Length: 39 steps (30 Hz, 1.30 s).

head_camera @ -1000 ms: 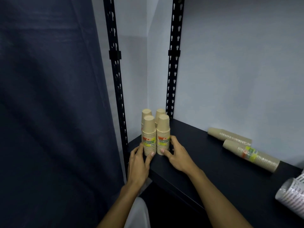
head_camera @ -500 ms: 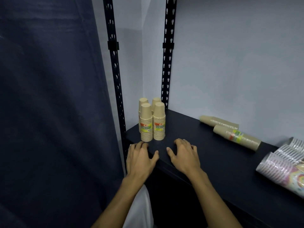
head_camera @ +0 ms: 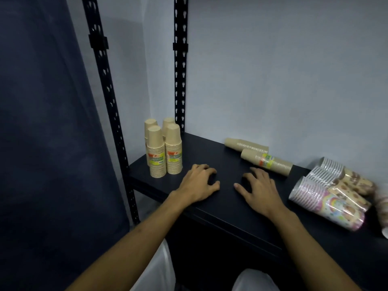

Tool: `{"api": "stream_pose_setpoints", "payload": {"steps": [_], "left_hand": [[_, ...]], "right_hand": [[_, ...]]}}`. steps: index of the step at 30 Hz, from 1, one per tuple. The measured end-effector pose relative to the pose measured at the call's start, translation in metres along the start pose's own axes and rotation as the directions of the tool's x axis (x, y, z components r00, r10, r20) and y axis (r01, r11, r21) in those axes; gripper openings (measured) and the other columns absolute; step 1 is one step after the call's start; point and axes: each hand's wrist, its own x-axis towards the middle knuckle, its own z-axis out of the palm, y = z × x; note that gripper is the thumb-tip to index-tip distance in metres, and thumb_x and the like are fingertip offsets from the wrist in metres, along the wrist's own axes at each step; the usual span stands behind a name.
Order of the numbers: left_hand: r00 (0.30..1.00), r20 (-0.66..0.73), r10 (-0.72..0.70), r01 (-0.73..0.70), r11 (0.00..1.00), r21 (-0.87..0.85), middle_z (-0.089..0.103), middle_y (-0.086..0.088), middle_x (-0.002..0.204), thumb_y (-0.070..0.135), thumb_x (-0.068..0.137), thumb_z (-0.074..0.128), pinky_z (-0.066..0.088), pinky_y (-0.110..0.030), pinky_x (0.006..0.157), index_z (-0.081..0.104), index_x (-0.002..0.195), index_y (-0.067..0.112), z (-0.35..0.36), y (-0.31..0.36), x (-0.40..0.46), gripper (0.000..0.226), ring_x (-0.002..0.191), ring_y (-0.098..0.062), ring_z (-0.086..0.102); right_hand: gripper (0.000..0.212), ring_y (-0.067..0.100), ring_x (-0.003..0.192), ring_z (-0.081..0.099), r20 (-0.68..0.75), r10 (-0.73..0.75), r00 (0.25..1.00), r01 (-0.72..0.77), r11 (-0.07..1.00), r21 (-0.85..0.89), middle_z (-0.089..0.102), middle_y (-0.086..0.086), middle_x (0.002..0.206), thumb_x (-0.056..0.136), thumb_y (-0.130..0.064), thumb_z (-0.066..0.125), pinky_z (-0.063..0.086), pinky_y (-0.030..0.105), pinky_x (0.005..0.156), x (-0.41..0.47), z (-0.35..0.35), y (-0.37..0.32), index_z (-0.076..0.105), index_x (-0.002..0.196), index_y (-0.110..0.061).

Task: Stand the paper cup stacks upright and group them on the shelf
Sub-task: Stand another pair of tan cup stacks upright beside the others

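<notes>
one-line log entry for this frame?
upright: four tan stacks grouped | lying: two tan stacks, patterned stacks | left hand, right hand: empty, over shelf

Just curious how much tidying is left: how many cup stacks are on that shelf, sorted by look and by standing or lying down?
Plain tan stacks standing upright: 4
Plain tan stacks lying on their side: 2
Patterned, colourful stacks lying on their side: at least 3, with more cut off at the right edge
Total: at least 9 stacks on the shelf
</notes>
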Motion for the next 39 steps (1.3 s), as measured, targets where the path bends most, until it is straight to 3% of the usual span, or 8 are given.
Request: {"api": "stream_pose_setpoints", "payload": {"steps": [4,9,16,22,28,33,36,39], "left_hand": [[1.0,0.024,0.001,0.0,0.997,-0.076,0.038,-0.008,0.158,0.05,0.092,0.057,0.033,-0.043,0.116,0.026,0.157,0.02,0.009,0.011,0.038,0.078,0.143,-0.029,0.032],[0.998,0.026,-0.061,0.066,0.96,-0.27,0.031,-0.01,0.161,0.057,0.093,0.058,0.029,-0.047,0.118,0.009,0.161,0.022,0.018,0.018,0.088,0.091,0.145,-0.034,0.029],[0.957,-0.08,-0.278,0.195,0.826,-0.529,0.049,-0.012,0.147,0.066,0.099,0.033,0.032,-0.049,0.114,0.018,0.157,0.027,0.026,0.045,0.165,0.071,0.14,-0.033,0.036],[0.919,-0.167,-0.358,0.195,0.778,-0.598,0.058,-0.002,0.132,0.064,0.091,0.056,0.033,-0.038,0.108,0.04,0.137,0.023,0.052,0.037,0.199,0.064,0.124,-0.026,0.044],[0.902,-0.115,-0.415,0.09,0.442,-0.892,0.057,0.0,0.129,0.032,0.079,0.086,0.049,-0.034,0.102,0.051,0.129,0.022,0.041,0.017,0.207,0.062,0.115,-0.018,0.058],[0.935,0.172,-0.31,0.072,-0.307,-0.949,0.063,-0.019,0.135,0.003,0.083,0.079,0.052,-0.034,0.103,0.059,0.126,0.0,0.028,0.008,0.203,0.047,0.124,-0.029,0.062],[0.962,0.203,-0.184,0.115,-0.404,-0.908,0.067,-0.015,0.127,0.012,0.088,0.075,0.044,-0.04,0.113,0.065,0.12,0.001,0.019,0.01,0.197,0.035,0.125,-0.027,0.061],[0.992,0.123,-0.037,0.107,-0.298,-0.949,0.065,-0.012,0.115,0.023,0.088,0.075,0.04,-0.055,0.113,0.064,0.125,0.006,0.01,0.014,0.189,0.043,0.115,-0.031,0.059]], "right_hand": [[0.065,0.028,0.156,0.01,-0.089,-0.011,0.996,0.007,0.999,-0.047,0.023,0.009,0.165,0.097,-0.055,0.053,0.017,0.042,0.122,0.012,0.001,-0.002,0.04,0.15,-0.019],[0.074,0.036,0.154,0.018,-0.229,0.104,0.968,-0.135,0.983,-0.127,0.026,0.019,0.164,0.093,-0.041,0.065,0.022,0.049,0.121,0.044,-0.001,0.008,0.035,0.151,-0.008],[0.056,0.032,0.135,0.048,-0.373,0.181,0.91,-0.129,0.979,0.16,0.055,0.012,0.14,0.087,-0.014,0.073,0.023,0.048,0.121,0.073,0.013,0.038,0.052,0.138,-0.007],[0.064,0.03,0.124,0.056,-0.417,0.157,0.895,-0.142,0.988,0.067,0.06,0.01,0.132,0.073,0.001,0.078,0.023,0.041,0.116,0.082,0.024,0.049,0.058,0.133,-0.007],[0.058,0.022,0.123,0.053,-0.455,0.185,0.871,-0.08,0.967,0.241,0.061,0.001,0.129,0.079,0.0,0.078,0.025,0.037,0.115,0.08,0.018,0.048,0.059,0.132,-0.015],[0.051,0.005,0.116,0.046,-0.505,0.191,0.842,0.033,0.915,0.402,0.056,-0.013,0.127,0.089,-0.011,0.075,0.03,0.033,0.106,0.076,0.001,0.041,0.056,0.136,-0.017],[0.048,0.007,0.116,0.05,-0.469,0.287,0.835,0.032,0.826,0.563,0.054,-0.012,0.13,0.097,-0.019,0.065,0.037,0.025,0.102,0.071,-0.01,0.036,0.049,0.143,-0.019],[0.047,-0.008,0.112,0.054,-0.407,0.343,0.847,0.039,0.722,0.69,0.055,-0.022,0.126,0.101,-0.024,0.059,0.04,0.005,0.091,0.067,-0.017,0.033,0.044,0.145,-0.028]]}}
